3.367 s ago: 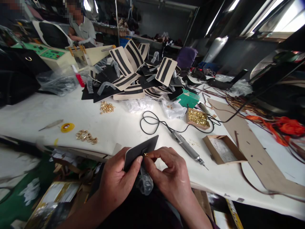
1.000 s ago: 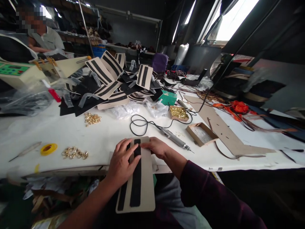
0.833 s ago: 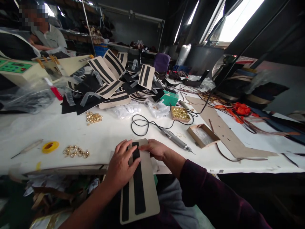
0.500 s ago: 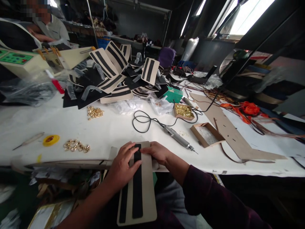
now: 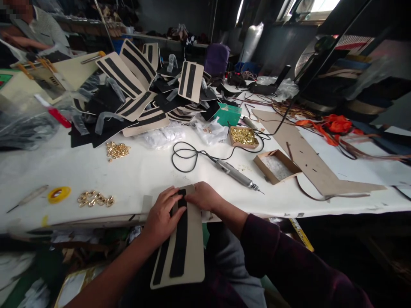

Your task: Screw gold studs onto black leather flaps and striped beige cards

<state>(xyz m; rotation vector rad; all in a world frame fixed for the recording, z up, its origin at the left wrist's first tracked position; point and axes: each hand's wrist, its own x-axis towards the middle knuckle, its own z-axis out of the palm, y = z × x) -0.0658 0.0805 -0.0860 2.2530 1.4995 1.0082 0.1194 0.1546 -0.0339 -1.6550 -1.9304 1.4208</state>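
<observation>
A beige panel with two black strips (image 5: 194,248) lies over the table's front edge, its near part above my lap. My left hand (image 5: 163,214) rests across its far left side, fingers and thumb on the black strip. My right hand (image 5: 204,196) grips the far right edge, thumb on top near the strip's end and the other fingers hidden underneath. Beyond the hands lies a grey electric screwdriver (image 5: 237,174) with a black cord. Gold-coloured metal fittings (image 5: 95,199) are grouped to the left, beside a yellow tape roll (image 5: 59,194) and an awl-like tool (image 5: 28,197).
Similar striped panels (image 5: 191,81) are heaped at the back. A small box of gold-coloured pieces (image 5: 244,137) and an open cardboard box (image 5: 278,167) stand to the right. More gold fittings (image 5: 117,151) lie left. Another person (image 5: 41,32) is at the far left.
The camera view has shifted, moving the table items leftward and slightly up. Both hands keep their hold on the panel, whose near end has risen a little in view.
</observation>
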